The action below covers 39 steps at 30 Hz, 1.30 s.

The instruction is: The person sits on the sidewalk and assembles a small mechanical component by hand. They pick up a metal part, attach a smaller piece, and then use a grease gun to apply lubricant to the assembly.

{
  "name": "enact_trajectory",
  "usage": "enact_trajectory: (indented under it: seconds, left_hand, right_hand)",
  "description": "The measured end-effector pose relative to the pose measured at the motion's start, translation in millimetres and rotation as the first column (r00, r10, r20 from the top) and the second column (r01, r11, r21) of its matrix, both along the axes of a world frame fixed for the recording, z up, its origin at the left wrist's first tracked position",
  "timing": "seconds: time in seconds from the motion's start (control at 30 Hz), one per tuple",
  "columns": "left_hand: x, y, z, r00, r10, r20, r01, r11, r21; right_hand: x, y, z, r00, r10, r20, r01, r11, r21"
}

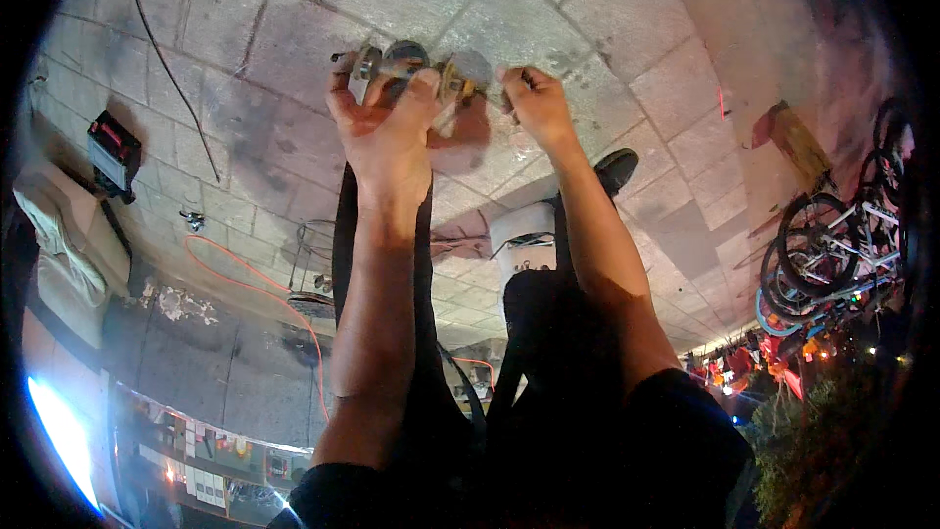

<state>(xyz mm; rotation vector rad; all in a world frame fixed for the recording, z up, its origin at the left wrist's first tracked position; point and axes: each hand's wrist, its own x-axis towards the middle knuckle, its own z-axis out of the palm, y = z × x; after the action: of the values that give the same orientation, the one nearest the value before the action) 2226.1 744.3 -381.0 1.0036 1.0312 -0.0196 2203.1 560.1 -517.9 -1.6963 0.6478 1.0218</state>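
My left hand [387, 137] is closed around a metal shaft part with round, disc-like ends [366, 63], raised above the paving. A brass-coloured section [451, 80] shows at its right side, beside a pale, blurred round shape. The fingers and blur hide much of the part, so its exact kind is unclear. A little to the right, my right hand [541, 110] has its fingers curled together in a pinch. Something small and dark shows at those fingertips, too little of it to name. The two hands are apart.
Grey paving stones [627, 39] lie below. A black cable [166, 69] and an open dark toolbox-like case [115, 157] are at left, near a cushioned seat [64, 245]. An orange cord [264, 280] crosses the ground. Bicycles [822, 245] stand at right.
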Motion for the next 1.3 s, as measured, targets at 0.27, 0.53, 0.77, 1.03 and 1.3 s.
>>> enact_trajectory:
  seconds: [0.27,0.53,0.77,1.03,1.3]
  left_hand:
    - [-22.7,29.7,-9.9,0.976,0.073,0.206,0.017,0.914,-0.405]
    - [-17.4,32.7,6.5,0.997,0.069,-0.038,-0.078,0.814,-0.575]
    - [-20.8,33.5,7.1,0.974,-0.141,0.180,0.228,0.560,-0.797]
    - [-12.5,2.3,22.0,0.916,-0.335,0.222,0.358,0.430,-0.829]
    - [-11.9,-14.0,20.4,0.853,-0.492,0.173,0.430,0.476,-0.767]
  right_hand:
    - [-100.4,34.0,-124.4,0.610,0.787,0.095,-0.729,0.604,-0.321]
    - [-59.3,58.1,-77.1,0.947,0.312,0.073,-0.315,0.949,0.033]
    - [44.0,-26.1,36.6,0.945,-0.188,-0.266,0.326,0.560,0.762]
    - [87.7,-66.3,105.6,0.997,0.022,-0.071,0.042,0.625,0.779]
    - [86.1,-91.0,117.9,0.982,0.103,0.161,-0.187,0.682,0.707]
